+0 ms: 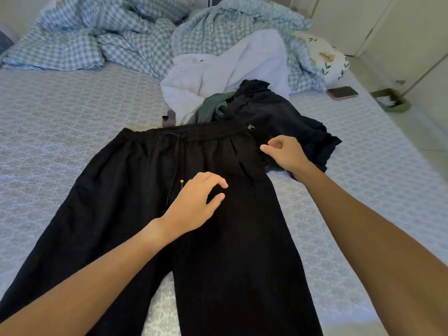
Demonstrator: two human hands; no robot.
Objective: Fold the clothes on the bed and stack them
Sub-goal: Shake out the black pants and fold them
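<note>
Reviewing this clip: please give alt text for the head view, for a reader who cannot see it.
Black drawstring trousers lie spread flat on a patterned bed, with the left hand over the crotch area and the right hand at the waistband's right edge, fingers loosely curled. Behind them sits a heap of white, green and black clothes, a checked duvet and a phone.

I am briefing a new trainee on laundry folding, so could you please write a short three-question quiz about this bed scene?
1. True or false: the black trousers lie spread flat with the waistband away from the person.
2. Which lies on the bed's right edge? A) phone B) book C) mug
3. Fill in: the unfolded pile behind the trousers holds a white, a green and a ___ garment.

Key:
1. True; both legs run toward the camera, and the left hand and right hand hover over them.
2. A, the phone.
3. Black; see the white garment, green garment and black garment.
</note>
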